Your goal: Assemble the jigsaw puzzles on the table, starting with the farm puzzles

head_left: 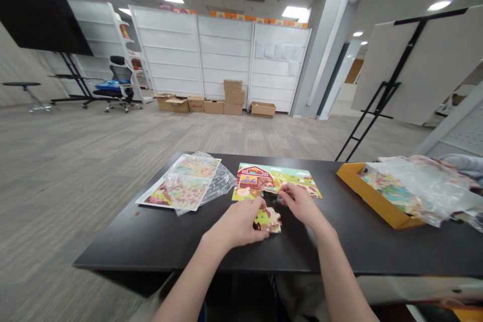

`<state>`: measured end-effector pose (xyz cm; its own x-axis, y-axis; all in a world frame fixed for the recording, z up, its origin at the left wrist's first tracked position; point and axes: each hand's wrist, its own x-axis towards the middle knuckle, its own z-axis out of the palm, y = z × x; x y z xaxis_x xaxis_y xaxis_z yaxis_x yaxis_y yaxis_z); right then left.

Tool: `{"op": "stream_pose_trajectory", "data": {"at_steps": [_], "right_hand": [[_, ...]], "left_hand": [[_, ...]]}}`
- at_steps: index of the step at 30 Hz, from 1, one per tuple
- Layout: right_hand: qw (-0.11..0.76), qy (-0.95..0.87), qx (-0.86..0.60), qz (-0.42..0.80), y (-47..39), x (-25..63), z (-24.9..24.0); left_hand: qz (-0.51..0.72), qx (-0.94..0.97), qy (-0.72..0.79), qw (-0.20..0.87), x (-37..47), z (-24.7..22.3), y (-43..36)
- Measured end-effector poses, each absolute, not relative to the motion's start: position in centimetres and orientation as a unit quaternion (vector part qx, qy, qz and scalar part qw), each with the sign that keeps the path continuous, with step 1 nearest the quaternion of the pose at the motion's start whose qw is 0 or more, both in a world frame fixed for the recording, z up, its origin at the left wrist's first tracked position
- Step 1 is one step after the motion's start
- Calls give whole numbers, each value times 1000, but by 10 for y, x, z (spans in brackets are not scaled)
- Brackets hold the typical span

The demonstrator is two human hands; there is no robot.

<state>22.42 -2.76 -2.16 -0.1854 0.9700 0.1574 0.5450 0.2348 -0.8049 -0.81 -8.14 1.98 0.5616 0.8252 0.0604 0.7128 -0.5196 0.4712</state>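
Showing between the fingers and thumb of the left hand (241,221), a joined section of farm-scene jigsaw puzzle (269,220) is sitting over the middle of the surface, towards its near edge; whether it is lying flat or slightly raised is hard to tell. The left hand is grasping it from the side, while the right hand (296,200) is curling its fingers at the lower edge of the larger puzzle panel (260,178); whether they are pinching a piece, I cannot tell. Gripping the section lightly by its rim and keeping it level would probably be sparing the knobbed joints from bending, and steadying the panel would be keeping its notched lower edge lined up. Both parts are looking like thin printed card, the panel flat and rectangular with a red barn. Towards the surface's far left corner, smooth printed sheets (160,198) are lying under and beside crinkled clear plastic (222,183). Towards its right end, a shallow yellow box (373,201) is holding colourful printed pieces (390,188) and creased transparent wrapping (426,181). The black table (169,241) itself is appearing smooth and matte.
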Motion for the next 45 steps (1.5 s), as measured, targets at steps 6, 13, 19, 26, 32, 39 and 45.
{"op": "stream_pose_trajectory", "data": {"at_steps": [6,13,19,26,32,39,45], "right_hand": [[373,-695,-538,298,-25,222,-23],[406,-691,-505,320,-26,220,-20],[472,-578,-509,428,-34,226,-2],[350,-590,-494,534,-51,219,11],[282,-666,-482,494,-49,211,6],[276,-749,-484,359,-45,215,7],[270,-765,-532,241,-37,199,-1]], "left_hand": [[142,859,454,191,-7,21,-83],[130,861,458,182,-6,20,-81],[144,846,479,186,-5,15,-80],[147,817,532,169,2,5,-76],[172,831,495,186,1,6,-76],[192,838,468,206,-15,2,-76],[192,842,437,252,-37,3,-77]]}}
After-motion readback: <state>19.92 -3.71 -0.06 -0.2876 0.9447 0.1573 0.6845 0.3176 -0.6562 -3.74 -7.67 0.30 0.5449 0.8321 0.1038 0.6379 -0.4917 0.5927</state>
